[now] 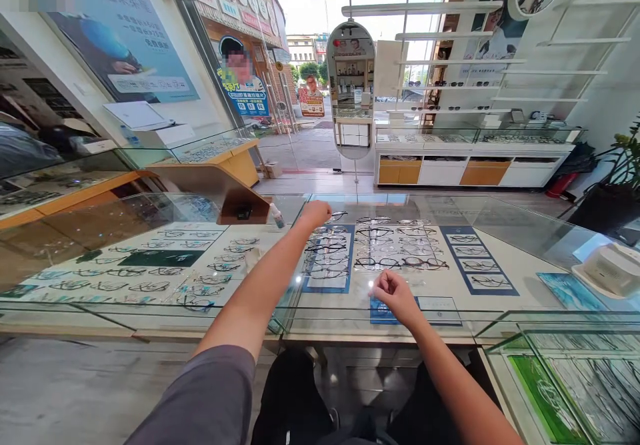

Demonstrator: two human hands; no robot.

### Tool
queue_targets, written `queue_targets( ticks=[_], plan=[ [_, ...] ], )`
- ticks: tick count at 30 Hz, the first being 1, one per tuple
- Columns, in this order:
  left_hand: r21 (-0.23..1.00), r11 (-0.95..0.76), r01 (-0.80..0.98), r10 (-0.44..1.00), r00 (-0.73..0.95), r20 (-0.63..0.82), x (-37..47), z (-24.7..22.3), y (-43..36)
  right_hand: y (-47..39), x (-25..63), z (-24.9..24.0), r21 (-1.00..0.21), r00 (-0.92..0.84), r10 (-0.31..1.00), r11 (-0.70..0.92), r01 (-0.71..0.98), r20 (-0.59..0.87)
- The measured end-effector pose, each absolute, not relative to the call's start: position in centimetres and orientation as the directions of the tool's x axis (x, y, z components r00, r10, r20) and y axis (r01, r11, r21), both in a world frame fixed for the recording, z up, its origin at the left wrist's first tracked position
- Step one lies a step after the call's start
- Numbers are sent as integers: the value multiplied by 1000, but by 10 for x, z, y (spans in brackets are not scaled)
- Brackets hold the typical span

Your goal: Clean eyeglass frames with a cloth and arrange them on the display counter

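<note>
My left hand (317, 213) reaches forward over the far part of the glass display case (320, 328), its fingers curled closed. Just right of it shows a pair of dark-rimmed eyeglasses (339, 216); whether the hand touches them I cannot tell. Nearer to me, my right hand (397, 293) hovers above the case with bent fingers and thumb drawn together. Anything inside either grip is hidden or too small to name. Between and beyond the hands, rows of eyeglasses (377, 263) show through the glass, some on a blue display board (350, 280).
A small bottle (277, 216) stands beside a brown panel (240, 208) at the left. On the right are a white device (613, 270) and another glass case (530, 358) of eyeglasses. An oval mirror (353, 92) hangs beyond the counter.
</note>
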State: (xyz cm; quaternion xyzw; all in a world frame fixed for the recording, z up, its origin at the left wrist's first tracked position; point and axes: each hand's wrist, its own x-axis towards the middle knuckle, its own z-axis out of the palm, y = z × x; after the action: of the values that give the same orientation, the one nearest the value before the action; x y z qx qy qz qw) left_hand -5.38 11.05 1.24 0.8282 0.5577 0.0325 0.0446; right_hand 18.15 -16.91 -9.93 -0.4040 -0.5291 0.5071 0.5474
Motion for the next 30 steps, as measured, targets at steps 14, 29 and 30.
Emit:
queue_targets(
  ticks=[14, 29, 30],
  plan=[
    [860, -462, 218, 883, 203, 423, -7, 3, 39, -88, 203, -15, -926, 26, 926, 376, 40, 377],
    [956, -140, -259, 928, 302, 217, 3, -15, 2, -37, 196, -17, -873, -6, 895, 436, 220, 446],
    [959, -146, -242, 928, 303, 217, 3, -16, 2, -37, 194, -17, -877, -9, 898, 431, 211, 439]
  ],
)
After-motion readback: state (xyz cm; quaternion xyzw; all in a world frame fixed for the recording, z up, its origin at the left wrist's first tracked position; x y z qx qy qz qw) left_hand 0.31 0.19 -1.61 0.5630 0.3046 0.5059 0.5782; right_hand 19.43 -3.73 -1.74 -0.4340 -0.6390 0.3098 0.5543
